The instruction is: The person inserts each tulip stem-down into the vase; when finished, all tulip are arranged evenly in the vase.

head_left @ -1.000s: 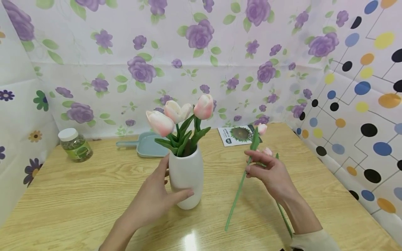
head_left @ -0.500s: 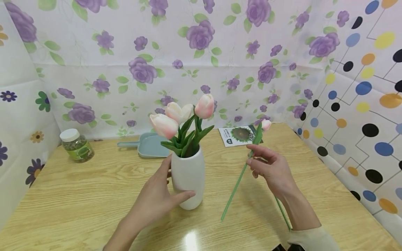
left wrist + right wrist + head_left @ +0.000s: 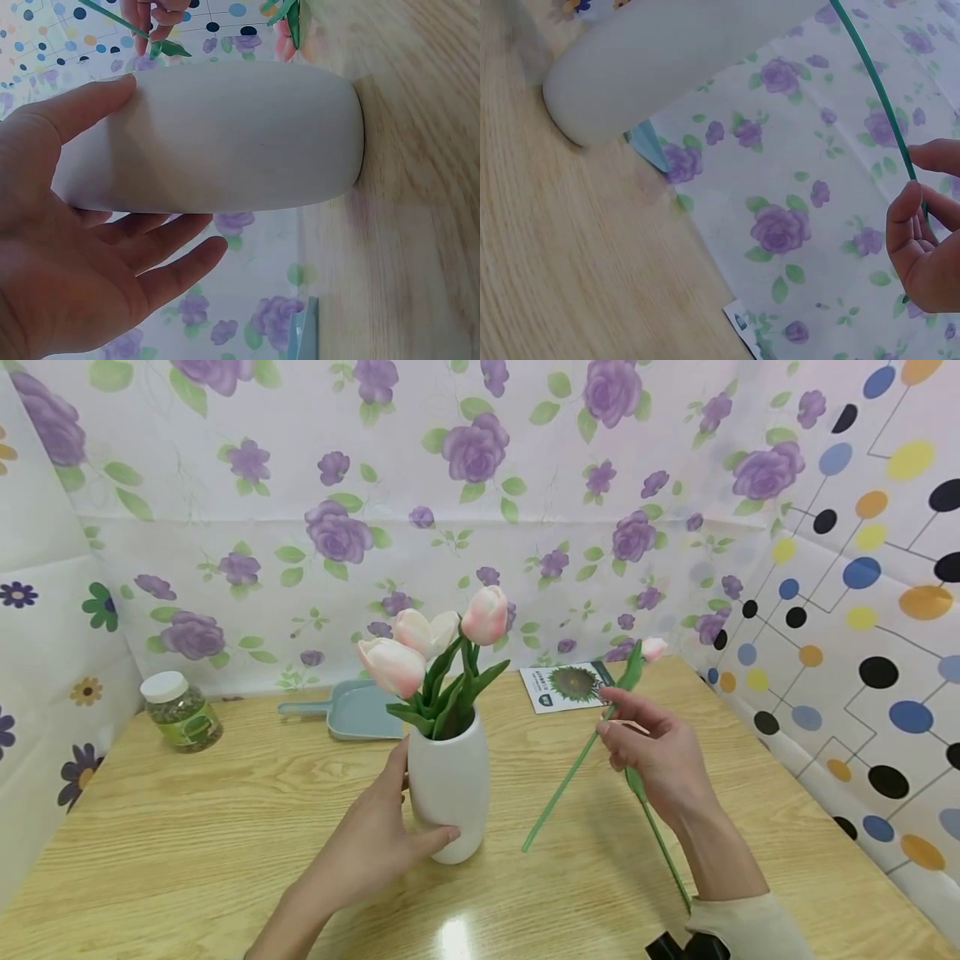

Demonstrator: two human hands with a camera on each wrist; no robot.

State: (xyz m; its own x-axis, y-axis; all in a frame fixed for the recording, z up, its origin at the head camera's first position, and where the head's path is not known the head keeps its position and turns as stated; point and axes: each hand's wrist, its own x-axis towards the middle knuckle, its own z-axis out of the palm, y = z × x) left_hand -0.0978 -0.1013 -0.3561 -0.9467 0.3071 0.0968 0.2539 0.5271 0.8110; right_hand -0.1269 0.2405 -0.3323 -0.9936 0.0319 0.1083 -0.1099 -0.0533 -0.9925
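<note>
A white vase (image 3: 450,785) stands upright on the table, with several pale pink tulips (image 3: 427,647) and their green leaves rising out of it. My left hand (image 3: 367,843) grips the vase from the left side, thumb across its front and fingers round behind. To the right of the vase, my right hand (image 3: 660,760) pinches a single tulip (image 3: 562,788) by its green stem between thumb and fingertips. Its stem slants down to the left, and its pink bloom points up to the right. Another tulip (image 3: 665,852) lies beneath the right hand, its bloom hidden in the head view.
Behind the vase lies a light blue dustpan (image 3: 367,710). A white-lidded jar (image 3: 182,712) stands at the back left of the wooden table (image 3: 187,843). A packet with a sunflower picture (image 3: 566,687) lies at the back right. Patterned cloth hangs behind and at both sides.
The tulip in my right hand has tilted further: its stem's lower end has risen leftward and its bloom has swung right. My left hand keeps holding the vase.
</note>
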